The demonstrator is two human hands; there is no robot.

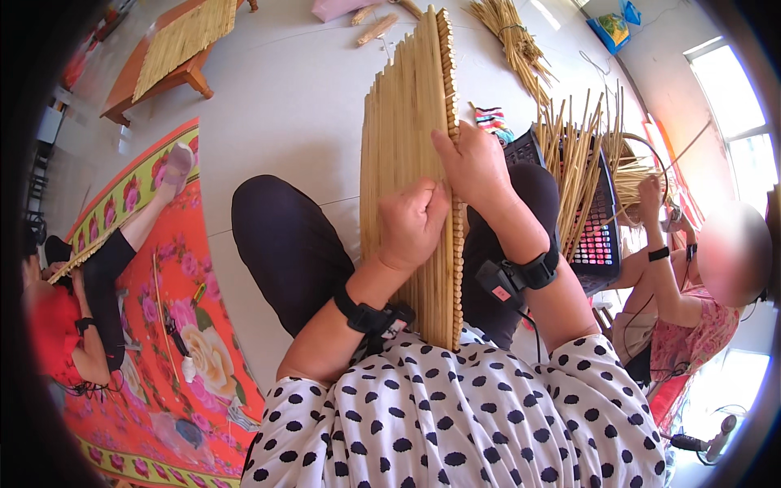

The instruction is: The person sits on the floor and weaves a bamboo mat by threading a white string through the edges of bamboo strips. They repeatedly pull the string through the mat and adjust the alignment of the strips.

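A stiff mat of straw-coloured stalks stands lengthwise between my knees, its near end against my lap. Its right edge shows a row of small, round, bead-like stalk ends or knots. My left hand is closed at that edge, about midway along the mat, fingers curled and thumb pressed down. Just beyond it, my right hand is also closed on the edge, its thumb on the outermost stalks. Any thread or cord between my fingers is too small or hidden to tell. Both wrists wear black straps with small devices.
A black plastic crate of loose stalks stands by my right knee, with a seated person beyond. Another person sits left on a red floral mat. A stalk bundle and low wooden table lie farther off.
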